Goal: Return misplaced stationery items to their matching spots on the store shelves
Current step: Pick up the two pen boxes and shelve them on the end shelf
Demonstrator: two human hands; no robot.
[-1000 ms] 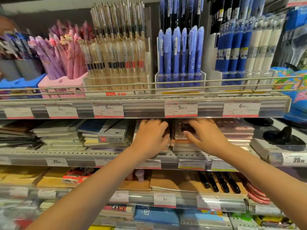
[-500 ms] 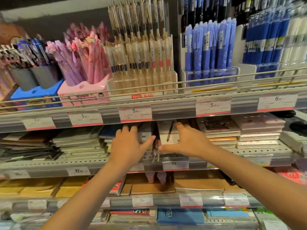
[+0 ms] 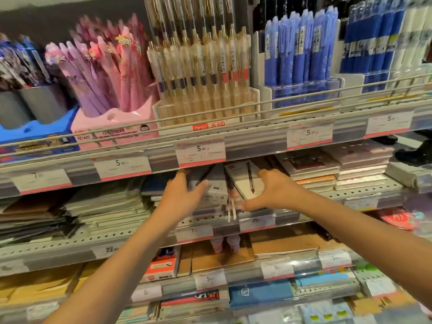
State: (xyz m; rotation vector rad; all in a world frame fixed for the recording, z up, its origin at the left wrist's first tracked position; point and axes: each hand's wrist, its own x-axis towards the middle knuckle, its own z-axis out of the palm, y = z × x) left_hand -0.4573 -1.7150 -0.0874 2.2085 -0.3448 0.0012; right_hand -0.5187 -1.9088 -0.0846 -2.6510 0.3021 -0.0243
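Observation:
On the middle shelf, my left hand (image 3: 182,197) lies against a grey boxed notebook set (image 3: 216,187), thumb stretched across its front. My right hand (image 3: 277,191) rests on a white notebook set with a black pen (image 3: 247,181) beside it, thumb pointing left along its lower edge. In the gap between the two thumbs, a small pinkish item with two white sticks (image 3: 231,208) pokes out over the shelf edge; it is too blurred to identify. Neither hand clearly grips anything.
The top shelf holds pen displays: pink and purple pens (image 3: 105,73), clear cream pens (image 3: 203,73), blue pens (image 3: 301,50). Notebook stacks (image 3: 327,169) fill the middle shelf. Brown notebooks (image 3: 285,244) and two pink caps (image 3: 223,243) sit below. A wire rail (image 3: 257,108) fronts the top shelf.
The view shifted right to left along the shelf. Both hands moved from a brown-covered stack to the grey and white boxed sets and spread apart, thumbs now pointing toward each other.

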